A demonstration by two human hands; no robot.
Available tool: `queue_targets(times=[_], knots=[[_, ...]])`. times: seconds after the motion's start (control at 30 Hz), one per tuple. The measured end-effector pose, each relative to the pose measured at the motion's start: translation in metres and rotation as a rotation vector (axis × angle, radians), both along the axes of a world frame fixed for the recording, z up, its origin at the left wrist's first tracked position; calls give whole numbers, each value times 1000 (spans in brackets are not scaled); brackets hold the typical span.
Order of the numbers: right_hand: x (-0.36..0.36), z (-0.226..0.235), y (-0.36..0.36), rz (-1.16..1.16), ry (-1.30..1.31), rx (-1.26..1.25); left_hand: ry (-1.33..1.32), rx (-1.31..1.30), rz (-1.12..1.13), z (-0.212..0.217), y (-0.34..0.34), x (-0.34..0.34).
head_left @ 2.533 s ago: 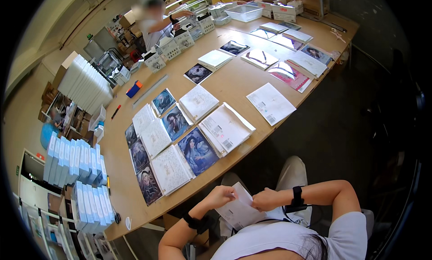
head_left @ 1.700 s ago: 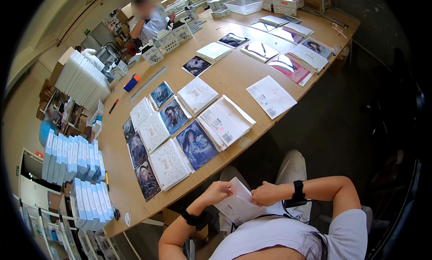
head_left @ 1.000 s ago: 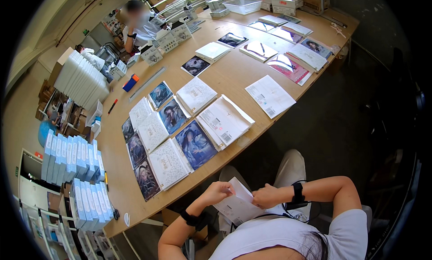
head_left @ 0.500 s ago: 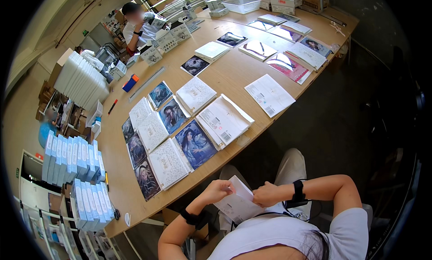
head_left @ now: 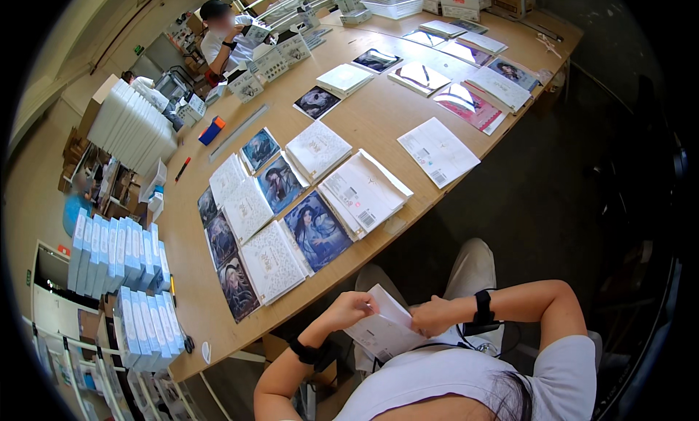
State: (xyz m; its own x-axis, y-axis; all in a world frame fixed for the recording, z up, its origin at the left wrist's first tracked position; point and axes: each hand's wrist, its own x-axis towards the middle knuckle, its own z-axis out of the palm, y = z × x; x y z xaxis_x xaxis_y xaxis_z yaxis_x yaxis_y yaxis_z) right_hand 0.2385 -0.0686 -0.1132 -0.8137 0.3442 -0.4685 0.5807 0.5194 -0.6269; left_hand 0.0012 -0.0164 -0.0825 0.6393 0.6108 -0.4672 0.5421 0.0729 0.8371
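Observation:
Over my lap I hold a white paper envelope (head_left: 384, 339) with a barcode on its face and its flap raised. My left hand (head_left: 349, 311) has its fingers closed on the envelope's left edge by the flap. At the opening's right side, my right hand (head_left: 435, 316) is curled against the envelope; its fingertips are partly hidden. On the table ahead lie a pile of similar envelopes (head_left: 364, 190) and, to the right, a single envelope (head_left: 439, 152). Beside the pile are a blue illustrated print (head_left: 317, 230) and a stack of white patterned sleeves (head_left: 272, 263).
More prints and white stacks (head_left: 345, 80) lie farther back. A steel ruler (head_left: 239, 133), a blue-orange block (head_left: 212, 130) and a red marker (head_left: 183, 169) lie left. Blue boxes (head_left: 120, 255) stand at the left edge. A co-worker (head_left: 224, 42) handles boxes across the table.
Almost nothing differs: both hands keep the same hold on the envelope, and the view has shifted slightly. The co-worker across the table has moved an arm and head a little.

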Motion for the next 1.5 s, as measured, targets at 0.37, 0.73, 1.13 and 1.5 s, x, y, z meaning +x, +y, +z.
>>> queue_targets(times=[0.37,0.73,1.13,1.5], knots=[[0,-9,-3,53,41,84,-18,-48,23,-6,1,-3],[-2,-5,3,109,55,65,-23,-32,18,-6,0,-3],[0,-12,7,108,161,-21,-88,-29,22,-10,-1,-5],[12,6,13,150,247,-74,-174,-39,5,-9,5,-6]])
